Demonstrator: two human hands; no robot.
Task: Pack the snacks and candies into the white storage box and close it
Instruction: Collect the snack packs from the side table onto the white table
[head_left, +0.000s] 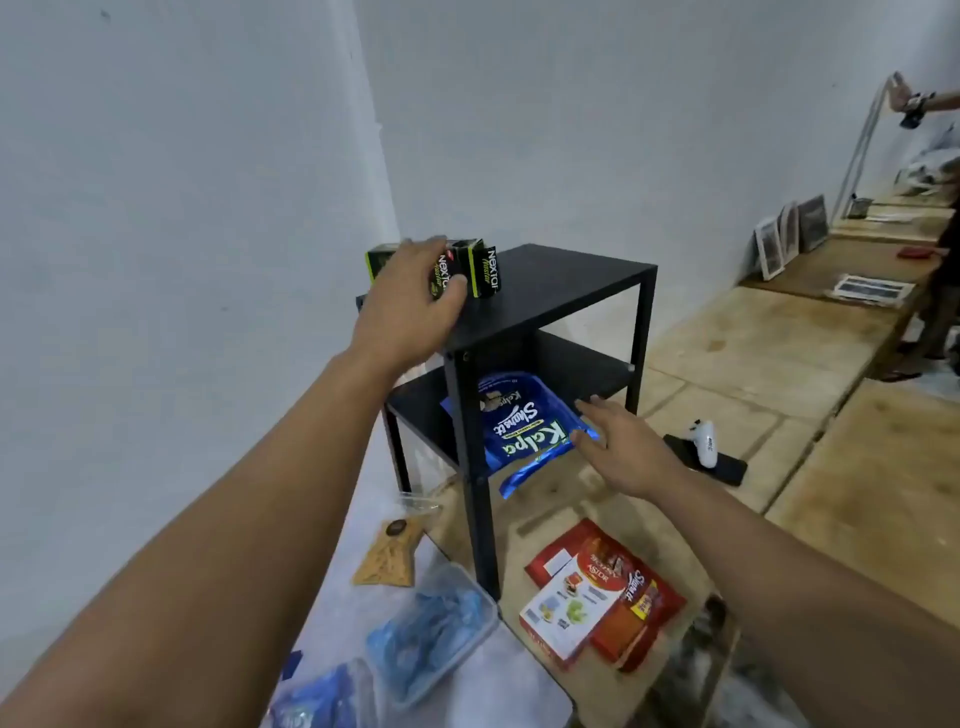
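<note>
Small black and green Nextar snack boxes (480, 267) stand on the top of a black metal shelf (561, 283). My left hand (410, 301) wraps around one of them, thumb on its front. A blue Kalpa bag (524, 431) lies on the lower shelf and hangs over its front edge. My right hand (623, 447) reaches to the bag's right corner with fingers spread, touching its edge. On the floor lie a red Astor snack box (576, 608) and a red snack bag (644, 613). A clear tub of blue candies (431, 631) sits on a white surface (519, 691) at the bottom.
A brown card packet (387, 553) and a second tub of blue sweets (322, 701) lie at lower left. A white controller on a black phone (706, 447) rests on the wooden floor to the right. Picture frames (789, 234) lean on the far wall. Another person's arm (919, 104) shows at upper right.
</note>
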